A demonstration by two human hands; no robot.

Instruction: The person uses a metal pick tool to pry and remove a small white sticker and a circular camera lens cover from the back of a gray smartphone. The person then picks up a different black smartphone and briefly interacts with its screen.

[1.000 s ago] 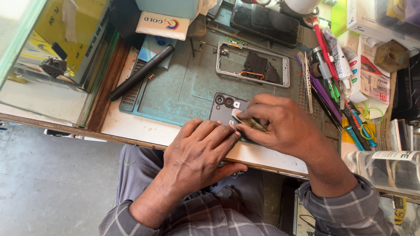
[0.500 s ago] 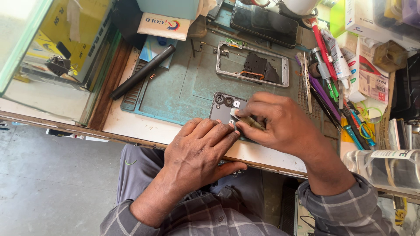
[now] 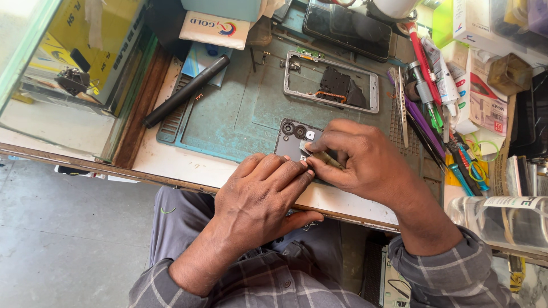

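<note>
Grey phone back (image 3: 292, 140) lies camera-side up at the mat's near edge, under both hands. Left hand (image 3: 260, 197) presses flat, fingers together on its lower end; right hand (image 3: 365, 162) pinches a small yellowish pick (image 3: 326, 160) against its edge (the tip is hidden). Beyond the right hand lies an empty phone frame (image 3: 331, 85); beyond the left, a black pen-like tool (image 3: 185, 91). Most of the phone is covered.
</note>
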